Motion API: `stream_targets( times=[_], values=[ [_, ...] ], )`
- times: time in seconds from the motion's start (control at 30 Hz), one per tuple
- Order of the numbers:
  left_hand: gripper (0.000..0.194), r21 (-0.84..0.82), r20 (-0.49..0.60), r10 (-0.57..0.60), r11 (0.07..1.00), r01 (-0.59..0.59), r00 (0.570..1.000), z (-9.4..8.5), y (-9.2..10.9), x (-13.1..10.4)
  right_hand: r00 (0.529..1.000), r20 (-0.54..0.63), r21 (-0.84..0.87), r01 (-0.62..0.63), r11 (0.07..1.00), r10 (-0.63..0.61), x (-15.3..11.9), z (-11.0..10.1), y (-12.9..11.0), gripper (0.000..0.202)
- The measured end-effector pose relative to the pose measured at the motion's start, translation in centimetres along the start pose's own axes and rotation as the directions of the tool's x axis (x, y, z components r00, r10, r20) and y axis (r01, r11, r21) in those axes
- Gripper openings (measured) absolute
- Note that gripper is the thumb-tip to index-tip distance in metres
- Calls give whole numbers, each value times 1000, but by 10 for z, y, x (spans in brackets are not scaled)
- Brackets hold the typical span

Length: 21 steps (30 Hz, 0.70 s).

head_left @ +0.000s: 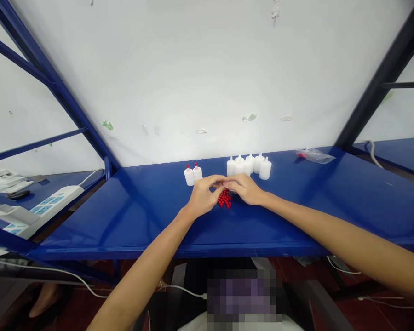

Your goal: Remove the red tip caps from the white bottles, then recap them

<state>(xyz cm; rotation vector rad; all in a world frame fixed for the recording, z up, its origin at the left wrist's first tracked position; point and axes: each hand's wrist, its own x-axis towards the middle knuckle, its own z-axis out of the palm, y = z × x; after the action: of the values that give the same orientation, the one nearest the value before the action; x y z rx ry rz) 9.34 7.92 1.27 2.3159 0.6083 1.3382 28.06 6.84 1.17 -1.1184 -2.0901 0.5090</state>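
My left hand [206, 194] and my right hand [244, 187] meet at the fingertips above a small pile of red caps [225, 199]. Both are closed in a pinch, and whatever lies between their fingers is hidden. Just beyond my left hand stand two white squeeze bottles [193, 174] with red caps on their tips, partly covered by that hand. Behind my right hand is a group of several white squeeze bottles [250, 164] with bare nozzles, all upright, some partly hidden by the hand.
A clear plastic bag [315, 156] with something red in it lies at the back right of the blue table [141, 220]. Blue metal posts [65, 96] rise at the left, dark ones at the right. A power strip [51, 207] sits on the left-hand neighbouring surface.
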Motion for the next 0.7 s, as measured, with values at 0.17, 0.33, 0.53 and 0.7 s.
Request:
stream_targets(
  times=[0.17, 0.33, 0.53, 0.7],
  values=[
    [21, 45, -9, 36, 998, -36, 999, 5, -3, -2, 1000, -14, 10, 15, 1000, -15, 2, 1, 3, 40],
    [15, -1, -77, -44, 999, 45, 996, 2, -5, 2, 999, -43, 4, -23, 1000, 23, 1, 3, 8, 52],
    [13, 114, -331, -155, 972, 203, 931, -30, -26, 7, 976, -153, 69, -146, 987, 156, 0, 1, 14, 64],
    [20, 399, -186, -52, 909, 124, 981, -40, -41, 4, 986, -134, 3, -101, 995, 100, -1, -2, 7, 54]
  ],
)
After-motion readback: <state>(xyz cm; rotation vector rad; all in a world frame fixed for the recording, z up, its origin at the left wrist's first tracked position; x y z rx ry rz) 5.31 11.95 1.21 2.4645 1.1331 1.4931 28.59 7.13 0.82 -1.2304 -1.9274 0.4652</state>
